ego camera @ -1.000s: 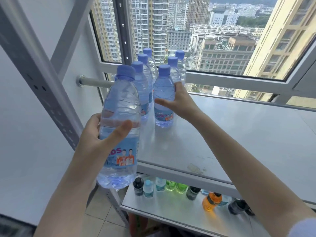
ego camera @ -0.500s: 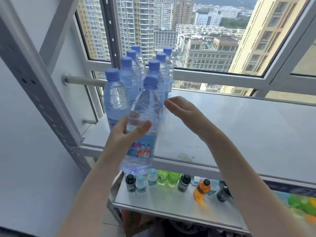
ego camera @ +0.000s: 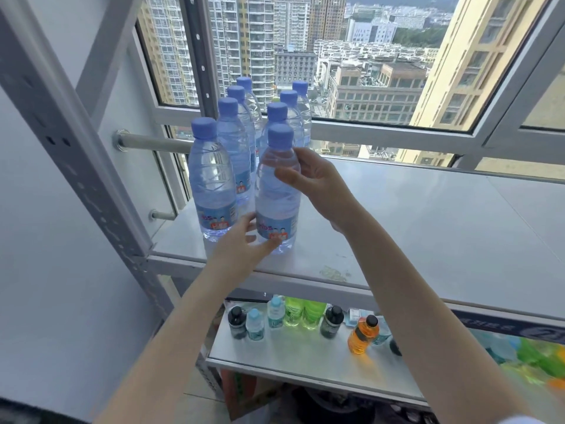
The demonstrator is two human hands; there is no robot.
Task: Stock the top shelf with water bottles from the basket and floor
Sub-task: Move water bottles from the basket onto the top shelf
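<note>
Water bottle upright: right fingers grip its shoulder, relaxed left fingers touch base.

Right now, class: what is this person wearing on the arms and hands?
The left forearm and right forearm are bare. The left hand and right hand show no gloves, rings or watch. Only a pale sleeve edge shows, at the right arm's upper end.

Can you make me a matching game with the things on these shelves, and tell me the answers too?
Things:
1 front water bottle
2 orange bottle
3 right hand
4 metal bar

Places:
A on the lower shelf
B sticking out from the wall
C holding a bottle's shoulder
D standing on the top shelf

Pairs: 1-D, 2-A, 3-C, 4-B.
</note>
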